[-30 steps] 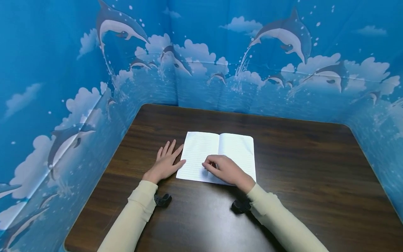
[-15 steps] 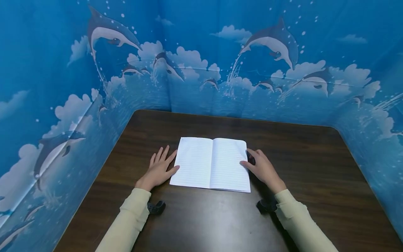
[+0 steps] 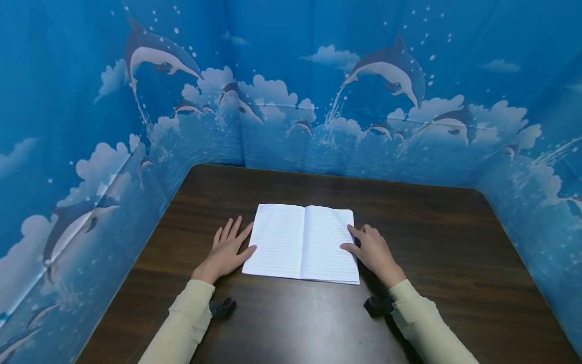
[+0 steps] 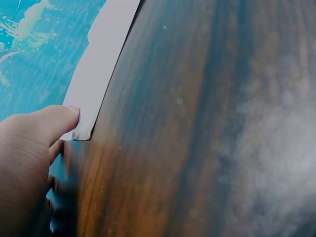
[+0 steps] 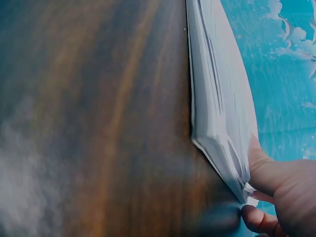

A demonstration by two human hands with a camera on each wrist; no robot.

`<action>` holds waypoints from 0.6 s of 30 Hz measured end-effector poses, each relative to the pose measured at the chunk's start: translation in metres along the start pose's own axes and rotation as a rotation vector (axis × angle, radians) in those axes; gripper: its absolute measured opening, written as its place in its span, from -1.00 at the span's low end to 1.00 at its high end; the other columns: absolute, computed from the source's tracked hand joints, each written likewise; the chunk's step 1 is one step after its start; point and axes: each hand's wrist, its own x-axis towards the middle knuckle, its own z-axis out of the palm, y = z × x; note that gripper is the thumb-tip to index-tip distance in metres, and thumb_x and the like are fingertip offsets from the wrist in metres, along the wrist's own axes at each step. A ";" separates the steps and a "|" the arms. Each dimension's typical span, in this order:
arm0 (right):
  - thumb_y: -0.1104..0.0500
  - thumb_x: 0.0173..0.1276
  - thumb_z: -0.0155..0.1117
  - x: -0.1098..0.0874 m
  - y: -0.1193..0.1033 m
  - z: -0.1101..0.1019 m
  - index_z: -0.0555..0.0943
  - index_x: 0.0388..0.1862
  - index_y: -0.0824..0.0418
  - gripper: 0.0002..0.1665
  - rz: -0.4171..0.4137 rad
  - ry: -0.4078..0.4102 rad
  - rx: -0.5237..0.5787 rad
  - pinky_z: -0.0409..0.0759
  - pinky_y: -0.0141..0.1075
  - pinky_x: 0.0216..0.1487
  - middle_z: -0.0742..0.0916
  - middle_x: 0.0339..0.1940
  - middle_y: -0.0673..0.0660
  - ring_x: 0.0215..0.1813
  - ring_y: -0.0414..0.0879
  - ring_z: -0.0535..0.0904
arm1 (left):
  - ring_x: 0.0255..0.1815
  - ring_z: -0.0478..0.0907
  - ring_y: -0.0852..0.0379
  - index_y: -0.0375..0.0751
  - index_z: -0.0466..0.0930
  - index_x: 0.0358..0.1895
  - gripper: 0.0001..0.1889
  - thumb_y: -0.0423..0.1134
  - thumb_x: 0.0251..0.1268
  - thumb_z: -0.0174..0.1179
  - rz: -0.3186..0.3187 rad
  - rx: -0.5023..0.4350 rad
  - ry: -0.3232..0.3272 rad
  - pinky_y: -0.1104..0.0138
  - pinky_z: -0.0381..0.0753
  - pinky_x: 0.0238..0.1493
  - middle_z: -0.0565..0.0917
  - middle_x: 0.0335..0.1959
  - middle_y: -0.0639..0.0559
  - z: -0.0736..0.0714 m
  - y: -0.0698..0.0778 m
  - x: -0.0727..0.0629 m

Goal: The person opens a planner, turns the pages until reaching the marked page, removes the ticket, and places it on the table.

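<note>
On the tabletop (image 3: pixel 436 237), notebook (image 3: pixel 291 242) lay open. Left hand (image 3: pixel 223 257) touched left edge, fingers spread; right hand (image 3: pixel 375 253) touched right edge, pinch unclear. Seemed light, floppy; best lifted by a corner.

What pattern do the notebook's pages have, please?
The pages are white with ruled lines, clearest in the head view.

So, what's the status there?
Left grip spread, touching notebook at left. Right grip touching at right. Open notebook on table. Nothing seen blocking.
</note>
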 end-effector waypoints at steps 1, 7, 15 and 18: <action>-0.17 0.33 0.48 -0.001 -0.001 0.001 0.45 0.56 0.13 -0.10 -0.003 0.008 -0.011 0.48 -0.14 -0.17 0.64 -0.04 0.28 -0.13 0.04 0.44 | 0.75 -0.34 -0.36 -0.02 0.02 0.71 -0.19 0.18 0.56 0.08 0.005 0.000 0.002 -0.33 -0.40 0.63 -0.18 0.76 -0.25 0.000 0.000 0.000; -0.15 0.31 0.50 -0.003 -0.005 0.002 0.54 0.48 0.11 -0.18 -0.034 0.065 -0.035 0.32 -0.15 -0.13 0.65 -0.08 0.25 -0.16 0.04 0.38 | 0.75 -0.34 -0.35 0.00 0.01 0.72 -0.20 0.19 0.58 0.05 0.006 0.011 0.000 -0.32 -0.39 0.63 -0.19 0.76 -0.24 -0.001 -0.001 0.000; -0.01 0.30 0.54 -0.004 -0.010 0.002 0.69 0.32 0.13 -0.38 -0.130 0.134 -0.033 0.27 -0.18 -0.17 0.75 -0.15 0.18 -0.20 0.01 0.48 | 0.76 -0.35 -0.35 0.03 0.00 0.72 -0.19 0.22 0.57 0.04 -0.014 0.015 -0.003 -0.33 -0.38 0.63 -0.19 0.76 -0.23 0.000 -0.002 -0.001; 0.08 0.30 0.56 -0.003 -0.010 0.000 0.66 0.35 0.19 -0.36 -0.112 0.116 0.048 0.56 -0.16 -0.09 0.81 -0.05 0.22 -0.17 0.00 0.62 | 0.76 -0.35 -0.34 0.04 0.00 0.72 -0.19 0.22 0.57 0.04 -0.011 0.018 -0.001 -0.33 -0.38 0.64 -0.19 0.76 -0.22 0.000 -0.002 -0.001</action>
